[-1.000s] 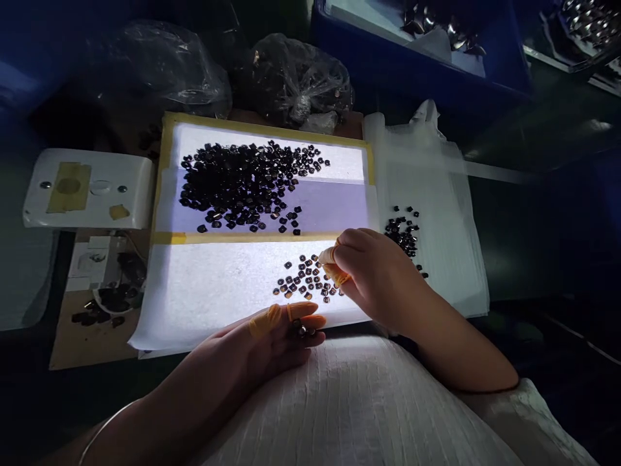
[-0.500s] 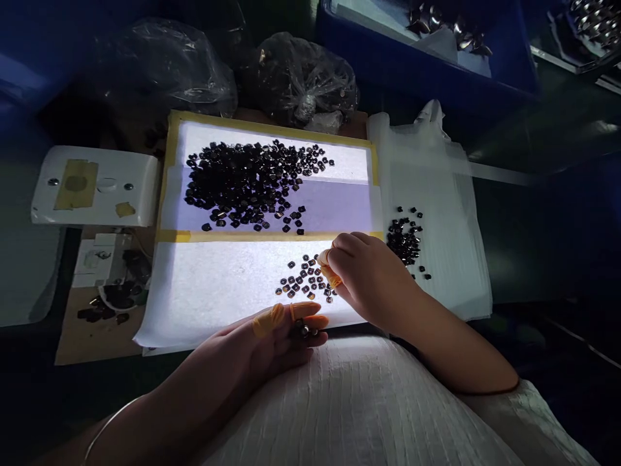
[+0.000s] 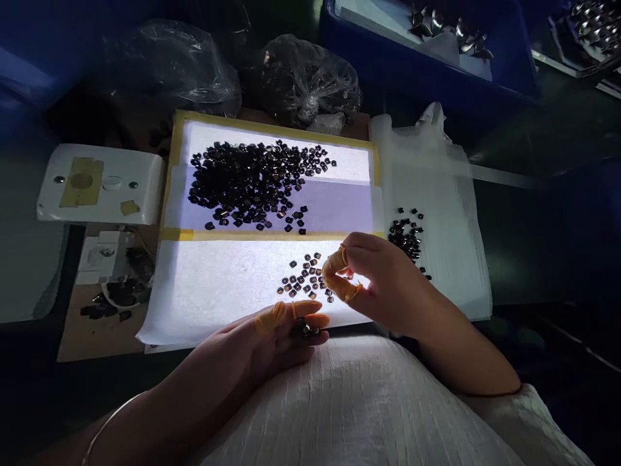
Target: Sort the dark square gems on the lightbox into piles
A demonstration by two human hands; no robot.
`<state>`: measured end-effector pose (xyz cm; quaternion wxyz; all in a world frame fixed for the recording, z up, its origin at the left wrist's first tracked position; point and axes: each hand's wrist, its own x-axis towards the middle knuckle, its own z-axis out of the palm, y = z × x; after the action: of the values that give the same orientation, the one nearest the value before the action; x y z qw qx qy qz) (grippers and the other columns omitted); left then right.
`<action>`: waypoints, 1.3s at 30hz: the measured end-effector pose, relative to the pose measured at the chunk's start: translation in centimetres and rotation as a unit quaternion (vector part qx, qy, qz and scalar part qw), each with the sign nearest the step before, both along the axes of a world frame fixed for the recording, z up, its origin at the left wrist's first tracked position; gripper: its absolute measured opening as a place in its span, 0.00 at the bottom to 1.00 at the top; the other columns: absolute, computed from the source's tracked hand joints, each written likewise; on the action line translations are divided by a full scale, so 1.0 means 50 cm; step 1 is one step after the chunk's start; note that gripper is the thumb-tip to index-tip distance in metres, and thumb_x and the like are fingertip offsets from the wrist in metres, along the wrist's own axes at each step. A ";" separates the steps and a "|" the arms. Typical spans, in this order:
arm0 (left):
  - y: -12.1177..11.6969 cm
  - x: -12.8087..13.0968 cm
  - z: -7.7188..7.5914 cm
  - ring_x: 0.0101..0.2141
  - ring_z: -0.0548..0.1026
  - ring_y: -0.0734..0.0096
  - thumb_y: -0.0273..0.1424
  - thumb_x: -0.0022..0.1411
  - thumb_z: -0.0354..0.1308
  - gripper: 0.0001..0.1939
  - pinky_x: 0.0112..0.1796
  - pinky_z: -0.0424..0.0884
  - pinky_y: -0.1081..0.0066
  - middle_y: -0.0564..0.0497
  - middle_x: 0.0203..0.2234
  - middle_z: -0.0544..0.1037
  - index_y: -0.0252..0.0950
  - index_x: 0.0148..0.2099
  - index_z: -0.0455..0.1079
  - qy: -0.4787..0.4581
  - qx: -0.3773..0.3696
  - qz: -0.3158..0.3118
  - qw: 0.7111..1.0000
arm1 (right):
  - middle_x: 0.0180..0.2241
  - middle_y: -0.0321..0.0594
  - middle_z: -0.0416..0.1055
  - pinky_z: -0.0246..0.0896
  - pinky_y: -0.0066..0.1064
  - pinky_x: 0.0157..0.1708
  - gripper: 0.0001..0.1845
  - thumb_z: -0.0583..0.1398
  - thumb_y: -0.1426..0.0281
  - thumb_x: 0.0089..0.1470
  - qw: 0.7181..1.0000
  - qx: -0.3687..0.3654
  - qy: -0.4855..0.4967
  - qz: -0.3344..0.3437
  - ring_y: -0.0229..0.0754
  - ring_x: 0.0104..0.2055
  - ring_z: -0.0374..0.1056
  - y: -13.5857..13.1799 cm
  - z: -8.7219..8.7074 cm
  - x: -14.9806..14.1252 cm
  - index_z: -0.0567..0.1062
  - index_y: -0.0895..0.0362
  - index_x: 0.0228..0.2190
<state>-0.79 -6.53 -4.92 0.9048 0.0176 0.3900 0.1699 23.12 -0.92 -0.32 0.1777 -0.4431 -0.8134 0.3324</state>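
My left hand [image 3: 281, 333], with orange finger cots on it, lies palm up and cupped at the front edge of the lit panel [image 3: 213, 285]. Several small dark shiny pieces [image 3: 307, 330] rest in its curled fingers. My right hand [image 3: 369, 275], also wearing orange finger cots, hovers over the right part of the panel. Its thumb and forefinger meet in a pinch; whatever is between them is too small or hidden. Just left of these fingertips lies a loose group of small dark squarish pieces [image 3: 299, 279] with light centres, partly covered by the right hand.
A dense heap of dark pieces [image 3: 242, 178] covers the panel's far half. Another pile [image 3: 405, 239] sits on white sheeting [image 3: 436, 175] at right. A white switch plate [image 3: 99, 184] stands at left. Clear plastic bags [image 3: 310, 77] and a blue bin [image 3: 388, 58] are behind.
My right hand has shifted slightly right, its thumb and forefinger now forming a rounder pinch. The left hand stays nearly still with the pieces in it. The view has shifted slightly.
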 end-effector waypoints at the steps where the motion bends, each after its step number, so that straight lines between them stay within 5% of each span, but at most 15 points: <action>1: 0.000 0.001 0.001 0.57 0.75 0.57 0.45 0.72 0.56 0.22 0.56 0.72 0.66 0.44 0.55 0.81 0.38 0.57 0.80 -0.009 0.003 0.000 1.000 | 0.36 0.38 0.73 0.65 0.30 0.39 0.04 0.61 0.74 0.65 0.998 -0.034 0.037 0.023 0.37 0.38 0.70 -0.005 0.006 0.001 0.77 0.58 0.37; 5: 0.000 -0.001 -0.003 0.57 0.76 0.57 0.45 0.72 0.56 0.21 0.55 0.73 0.66 0.45 0.55 0.81 0.39 0.57 0.79 -0.011 0.002 0.000 1.000 | 0.39 0.38 0.74 0.67 0.28 0.40 0.04 0.61 0.74 0.67 0.994 -0.059 0.080 0.042 0.36 0.40 0.71 -0.007 0.007 0.011 0.78 0.57 0.42; 9: -0.004 -0.004 -0.008 0.56 0.76 0.59 0.46 0.72 0.56 0.22 0.55 0.73 0.67 0.45 0.55 0.81 0.40 0.58 0.79 0.007 -0.014 -0.001 1.000 | 0.36 0.40 0.73 0.63 0.32 0.37 0.06 0.60 0.79 0.62 0.999 0.023 -0.029 -0.034 0.39 0.37 0.68 0.010 -0.015 0.021 0.77 0.59 0.37; 15: -0.006 -0.001 -0.006 0.56 0.76 0.58 0.47 0.71 0.57 0.23 0.55 0.72 0.66 0.44 0.56 0.80 0.39 0.57 0.79 0.015 -0.019 -0.003 1.000 | 0.33 0.40 0.73 0.57 0.35 0.35 0.07 0.62 0.78 0.61 0.981 0.009 -0.195 0.013 0.42 0.36 0.67 0.011 -0.015 -0.011 0.77 0.58 0.31; 22: -0.004 0.000 -0.009 0.56 0.76 0.56 0.46 0.71 0.57 0.23 0.57 0.71 0.63 0.42 0.57 0.79 0.37 0.58 0.78 0.025 -0.011 -0.006 1.000 | 0.34 0.44 0.74 0.56 0.38 0.35 0.08 0.60 0.74 0.65 0.965 0.037 -0.260 0.024 0.46 0.37 0.69 0.012 -0.023 -0.041 0.79 0.60 0.33; 28: -0.005 0.000 -0.006 0.56 0.76 0.55 0.46 0.71 0.56 0.23 0.57 0.71 0.62 0.41 0.56 0.80 0.37 0.58 0.78 0.009 -0.010 0.007 1.000 | 0.35 0.40 0.75 0.61 0.35 0.37 0.06 0.61 0.75 0.64 0.992 -0.016 -0.126 0.006 0.42 0.38 0.70 0.008 -0.003 -0.016 0.79 0.59 0.34; 32: -0.005 -0.002 -0.005 0.55 0.76 0.55 0.45 0.71 0.57 0.22 0.56 0.72 0.62 0.41 0.56 0.80 0.37 0.57 0.79 -0.004 -0.009 0.008 1.000 | 0.36 0.37 0.74 0.63 0.30 0.37 0.04 0.63 0.71 0.65 0.994 -0.076 0.004 0.073 0.38 0.38 0.70 0.001 0.012 0.001 0.79 0.57 0.39; 39: 0.001 0.007 0.011 0.55 0.77 0.55 0.45 0.67 0.62 0.21 0.55 0.71 0.62 0.43 0.53 0.82 0.39 0.56 0.80 0.031 -0.031 0.009 0.999 | 0.33 0.41 0.70 0.57 0.37 0.36 0.08 0.60 0.80 0.61 0.977 0.074 -0.198 0.038 0.42 0.35 0.62 0.030 -0.027 -0.022 0.78 0.59 0.33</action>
<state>-0.43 -6.48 -4.36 0.8909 -0.0085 0.4228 0.1657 22.03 0.55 -1.68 0.0333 -0.4546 -0.8710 0.1835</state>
